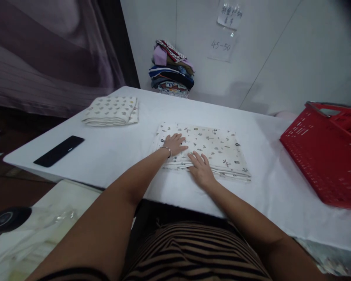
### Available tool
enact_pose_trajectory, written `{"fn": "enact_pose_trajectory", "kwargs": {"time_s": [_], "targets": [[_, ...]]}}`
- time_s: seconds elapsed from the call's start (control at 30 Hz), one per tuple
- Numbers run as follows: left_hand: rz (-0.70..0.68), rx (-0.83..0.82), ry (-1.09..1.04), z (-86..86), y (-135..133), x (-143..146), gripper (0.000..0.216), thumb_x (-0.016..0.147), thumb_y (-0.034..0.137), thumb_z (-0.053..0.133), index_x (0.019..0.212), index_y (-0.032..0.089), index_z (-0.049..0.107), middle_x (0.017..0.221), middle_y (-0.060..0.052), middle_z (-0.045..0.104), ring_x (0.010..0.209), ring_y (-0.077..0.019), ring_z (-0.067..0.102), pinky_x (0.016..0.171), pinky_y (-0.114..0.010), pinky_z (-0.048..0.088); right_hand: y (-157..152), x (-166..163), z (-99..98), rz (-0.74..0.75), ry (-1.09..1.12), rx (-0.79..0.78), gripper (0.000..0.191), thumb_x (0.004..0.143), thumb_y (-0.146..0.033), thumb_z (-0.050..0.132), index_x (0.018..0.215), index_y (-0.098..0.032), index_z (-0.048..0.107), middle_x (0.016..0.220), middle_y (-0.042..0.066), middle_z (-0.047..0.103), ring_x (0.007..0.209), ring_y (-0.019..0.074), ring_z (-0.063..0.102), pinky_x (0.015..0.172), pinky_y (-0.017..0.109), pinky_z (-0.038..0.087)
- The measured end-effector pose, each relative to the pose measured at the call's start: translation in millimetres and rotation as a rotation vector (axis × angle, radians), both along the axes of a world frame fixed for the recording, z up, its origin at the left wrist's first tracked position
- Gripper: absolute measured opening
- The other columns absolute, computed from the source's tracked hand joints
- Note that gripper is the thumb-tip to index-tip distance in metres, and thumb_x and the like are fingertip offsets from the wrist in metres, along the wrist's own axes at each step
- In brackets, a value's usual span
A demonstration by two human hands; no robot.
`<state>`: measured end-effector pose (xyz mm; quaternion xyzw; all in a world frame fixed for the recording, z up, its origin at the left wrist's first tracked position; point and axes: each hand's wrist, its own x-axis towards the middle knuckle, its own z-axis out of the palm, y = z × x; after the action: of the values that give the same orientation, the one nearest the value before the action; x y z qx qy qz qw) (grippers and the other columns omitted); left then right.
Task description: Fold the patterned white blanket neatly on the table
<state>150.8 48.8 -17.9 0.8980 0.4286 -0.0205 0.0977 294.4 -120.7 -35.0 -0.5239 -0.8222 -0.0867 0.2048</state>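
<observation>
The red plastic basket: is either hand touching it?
No, the left hand and right hand both touch the folded printed cloth, apart from the red plastic basket.

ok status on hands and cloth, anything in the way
Left hand flat on cloth, right hand at its near edge. Cloth folded on table. Red basket off right, clear of cloth.

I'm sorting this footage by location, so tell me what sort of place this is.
Probably a textile workroom or stockroom: a folded printed cloth lies on a white table, a stack of folded fabrics stands beyond it, and a handwritten sheet reading 45-50 hangs on the wall.
</observation>
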Motion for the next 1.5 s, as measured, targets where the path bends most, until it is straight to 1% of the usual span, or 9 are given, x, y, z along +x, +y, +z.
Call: {"fn": "enact_pose_trajectory", "kwargs": {"time_s": [0.17, 0.33, 0.43, 0.6, 0.7, 0.87, 1.1, 1.3, 1.5], "targets": [[0.002, -0.007, 0.004, 1.2, 0.8, 1.1, 0.066, 0.083, 0.064, 0.025, 0.139, 0.03, 0.028, 0.152, -0.001, 0.015, 0.139, -0.0235, 0.009, 0.109, -0.05, 0.01, -4.5, 1.4, -1.7, -0.001, 0.014, -0.009, 0.025, 0.091, -0.02, 0.044, 0.079, -0.018, 0.065, 0.138, 0.009, 0.044, 0.137, 0.0253, 0.019, 0.108, 0.051, 0.017], [-0.007, -0.012, 0.001, 7.3, 5.1, -1.1, 0.057, 0.085, 0.06, 0.025, 0.133, 0.031, 0.037, 0.151, -0.001, 0.022, 0.138, -0.0219, 0.015, 0.108, -0.05, 0.014, -0.8, -4.4, 2.0, -0.031, 0.004, -0.016, 0.021, 0.09, -0.02, 0.044, 0.083, -0.017, 0.064, 0.14, 0.011, 0.041, 0.136, 0.0262, 0.019, 0.107, 0.053, 0.016], [0.025, 0.022, 0.006, 8.3, 7.1, -6.4, 0.058, 0.085, 0.061, 0.026, 0.132, 0.029, 0.039, 0.151, -0.004, 0.021, 0.138, -0.0233, 0.015, 0.108, -0.051, 0.013, 4.7, -12.0, 5.4, -0.036, -0.007, -0.022, 0.019, 0.089, -0.019, 0.046, 0.084, -0.016, 0.064, 0.142, 0.011, 0.038, 0.136, 0.0271, 0.019, 0.107, 0.053, 0.016], [0.064, 0.027, 0.006, 2.9, 9.5, -14.0, 0.064, 0.085, 0.062, 0.025, 0.137, 0.026, 0.033, 0.151, -0.004, 0.018, 0.138, -0.0262, 0.013, 0.108, -0.05, 0.012, 10.7, -22.4, 6.1, 0.011, 0.001, -0.037, 0.026, 0.091, -0.02, 0.044, 0.076, -0.016, 0.064, 0.14, 0.01, 0.041, 0.136, 0.0282, 0.019, 0.107, 0.054, 0.016], [0.052, 0.003, 0.004, 0.1, 11.3, -15.6, 0.067, 0.084, 0.064, 0.024, 0.139, 0.027, 0.029, 0.152, -0.003, 0.015, 0.139, -0.0255, 0.011, 0.109, -0.05, 0.01, 8.3, -24.9, 3.8, 0.045, 0.023, -0.021, 0.028, 0.092, -0.02, 0.041, 0.079, -0.018, 0.066, 0.138, 0.008, 0.044, 0.136, 0.0267, 0.019, 0.108, 0.053, 0.017], [0.048, -0.016, 0.008, 1.2, 12.9, -15.0, 0.068, 0.083, 0.065, 0.024, 0.14, 0.028, 0.027, 0.153, -0.004, 0.014, 0.139, -0.0236, 0.008, 0.109, -0.05, 0.01, 3.5, -25.9, 1.5, 0.041, 0.056, -0.033, 0.029, 0.092, -0.02, 0.04, 0.082, -0.019, 0.067, 0.135, 0.008, 0.048, 0.136, 0.0247, 0.02, 0.108, 0.052, 0.017], [0.031, -0.024, 0.031, 11.6, 11.3, -24.9, 0.06, 0.084, 0.061, 0.028, 0.133, 0.027, 0.037, 0.151, -0.004, 0.021, 0.138, -0.024, 0.015, 0.108, -0.05, 0.015, 12.8, -39.9, 9.4, -0.009, 0.032, -0.063, 0.022, 0.09, -0.018, 0.044, 0.084, -0.016, 0.065, 0.142, 0.011, 0.038, 0.137, 0.0272, 0.018, 0.108, 0.054, 0.015], [0.006, 0.021, 0.026, 4.9, 6.3, -43.2, 0.06, 0.085, 0.059, 0.03, 0.136, 0.028, 0.034, 0.151, -0.004, 0.021, 0.138, -0.0228, 0.014, 0.11, -0.046, 0.01, 23.1, -52.5, 8.9, 0.035, 0.017, -0.083, 0.024, 0.089, -0.014, 0.043, 0.076, -0.015, 0.063, 0.143, 0.011, 0.037, 0.137, 0.0285, 0.016, 0.108, 0.055, 0.013], [-0.006, 0.028, 0.007, 1.1, 7.4, -43.1, 0.061, 0.084, 0.059, 0.03, 0.138, 0.029, 0.031, 0.151, -0.002, 0.02, 0.138, -0.0229, 0.014, 0.11, -0.047, 0.011, 20.4, -51.0, 3.5, 0.082, 0.006, -0.079, 0.025, 0.091, -0.017, 0.042, 0.079, -0.016, 0.065, 0.139, 0.01, 0.042, 0.137, 0.0274, 0.017, 0.109, 0.054, 0.012]]}}
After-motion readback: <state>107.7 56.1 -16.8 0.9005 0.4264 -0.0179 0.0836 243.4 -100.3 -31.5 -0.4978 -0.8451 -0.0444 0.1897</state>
